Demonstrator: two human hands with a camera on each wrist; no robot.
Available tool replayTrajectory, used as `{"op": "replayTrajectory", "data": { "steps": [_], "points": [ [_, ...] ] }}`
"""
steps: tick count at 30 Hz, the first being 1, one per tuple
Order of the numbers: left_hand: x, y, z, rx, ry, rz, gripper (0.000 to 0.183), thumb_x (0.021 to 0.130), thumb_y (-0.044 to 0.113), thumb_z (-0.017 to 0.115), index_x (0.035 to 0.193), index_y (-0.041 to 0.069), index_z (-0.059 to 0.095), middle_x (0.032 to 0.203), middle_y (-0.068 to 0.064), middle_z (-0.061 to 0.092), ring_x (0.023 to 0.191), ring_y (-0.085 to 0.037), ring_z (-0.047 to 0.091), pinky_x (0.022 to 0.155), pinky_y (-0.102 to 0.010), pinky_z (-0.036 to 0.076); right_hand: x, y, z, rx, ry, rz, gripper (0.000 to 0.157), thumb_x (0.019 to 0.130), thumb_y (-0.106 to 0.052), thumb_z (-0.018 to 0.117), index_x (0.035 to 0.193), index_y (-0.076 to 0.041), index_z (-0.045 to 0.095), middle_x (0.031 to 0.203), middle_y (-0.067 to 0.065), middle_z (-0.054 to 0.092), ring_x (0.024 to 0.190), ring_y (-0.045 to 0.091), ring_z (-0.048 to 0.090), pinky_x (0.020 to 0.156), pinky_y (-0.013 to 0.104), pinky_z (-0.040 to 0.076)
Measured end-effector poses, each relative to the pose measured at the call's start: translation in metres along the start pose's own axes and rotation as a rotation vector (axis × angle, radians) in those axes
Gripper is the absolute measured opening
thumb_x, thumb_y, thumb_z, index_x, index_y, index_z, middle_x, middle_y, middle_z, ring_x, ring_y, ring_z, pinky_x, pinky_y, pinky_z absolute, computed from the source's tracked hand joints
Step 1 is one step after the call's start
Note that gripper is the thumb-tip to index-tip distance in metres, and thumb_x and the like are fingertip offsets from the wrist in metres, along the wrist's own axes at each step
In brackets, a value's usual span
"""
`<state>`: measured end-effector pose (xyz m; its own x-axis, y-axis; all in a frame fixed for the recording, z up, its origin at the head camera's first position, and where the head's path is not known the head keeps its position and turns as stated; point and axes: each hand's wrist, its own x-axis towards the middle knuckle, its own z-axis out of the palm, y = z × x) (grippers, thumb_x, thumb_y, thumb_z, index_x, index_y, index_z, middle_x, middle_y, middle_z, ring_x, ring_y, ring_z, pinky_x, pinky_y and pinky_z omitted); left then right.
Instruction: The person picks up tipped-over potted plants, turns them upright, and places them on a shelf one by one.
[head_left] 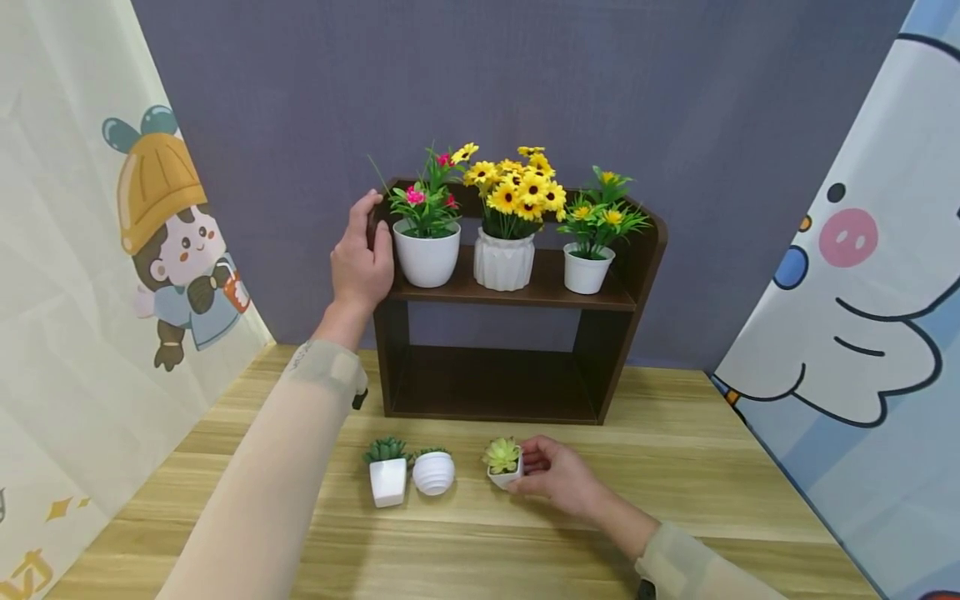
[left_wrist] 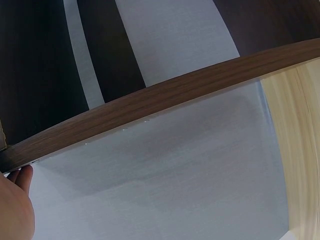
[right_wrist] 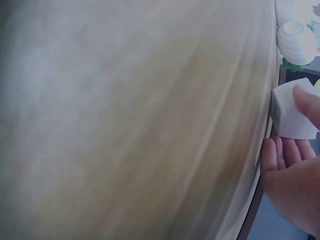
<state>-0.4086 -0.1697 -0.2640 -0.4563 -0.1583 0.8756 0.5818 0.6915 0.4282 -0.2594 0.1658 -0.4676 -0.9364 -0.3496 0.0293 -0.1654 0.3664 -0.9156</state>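
My left hand point(head_left: 362, 262) grips the left side panel of a dark brown two-tier shelf point(head_left: 495, 379), thumb and fingers on either side of its upper edge. In the left wrist view, part of that hand point(left_wrist: 17, 202) shows against the brown board point(left_wrist: 150, 100). Over the table in front of the shelf, my right hand point(head_left: 558, 477) pinches a small white square pot with a pale green succulent point(head_left: 502, 458) between thumb and fingers. The right wrist view shows the thumb on the white pot point(right_wrist: 292, 112); I cannot tell whether its base touches the table.
On the upper tier stand a pink-flowered pot point(head_left: 426, 254), a ribbed vase of yellow daisies point(head_left: 504, 262) and a small yellow-flowered pot point(head_left: 587, 271). A tapered white succulent pot point(head_left: 387, 482) and a round ribbed pot point(head_left: 433, 473) are on the wooden table point(head_left: 465, 558), left of my right hand.
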Motion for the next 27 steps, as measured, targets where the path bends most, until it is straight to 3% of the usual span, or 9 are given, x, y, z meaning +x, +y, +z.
{"op": "replayTrajectory", "data": {
  "steps": [4,10,18,27],
  "points": [
    [0.0,0.0,0.0,-0.002,0.009,0.0,0.045,0.113,0.028,0.048,0.155,0.015,0.055,0.166,0.001,0.057,0.105,-0.053,0.072,0.087,-0.068,0.055,0.002,0.001,0.0,-0.037,0.01,0.012,0.049,0.085,-0.007,0.092,0.126,0.006,0.068,0.114,0.013,0.077,0.103,0.021,0.071,0.085,0.024,0.057],
    [-0.001,-0.001,0.001,0.003,0.006,0.001,0.045,0.113,0.028,0.047,0.156,0.017,0.054,0.167,0.0,0.057,0.092,-0.052,0.069,0.081,-0.067,0.053,0.006,0.0,0.003,-0.074,0.029,0.049,0.051,0.084,-0.011,0.094,0.128,0.001,0.071,0.118,0.012,0.077,0.099,0.019,0.066,0.081,0.028,0.055],
    [-0.001,0.0,0.001,0.002,0.003,0.003,0.045,0.113,0.028,0.047,0.156,0.016,0.055,0.167,0.001,0.057,0.089,-0.051,0.068,0.079,-0.067,0.053,0.01,-0.001,0.007,-0.034,0.041,0.109,0.057,0.083,-0.009,0.094,0.133,0.001,0.069,0.125,0.014,0.073,0.106,0.023,0.062,0.086,0.032,0.052],
    [0.0,-0.001,0.001,0.003,0.004,0.004,0.045,0.113,0.026,0.048,0.156,0.015,0.055,0.167,-0.002,0.057,0.086,-0.051,0.066,0.078,-0.067,0.052,0.014,-0.001,0.009,-0.038,0.021,0.115,0.059,0.083,-0.008,0.093,0.135,0.0,0.068,0.125,0.014,0.071,0.106,0.022,0.062,0.086,0.033,0.053]
  ]
}}
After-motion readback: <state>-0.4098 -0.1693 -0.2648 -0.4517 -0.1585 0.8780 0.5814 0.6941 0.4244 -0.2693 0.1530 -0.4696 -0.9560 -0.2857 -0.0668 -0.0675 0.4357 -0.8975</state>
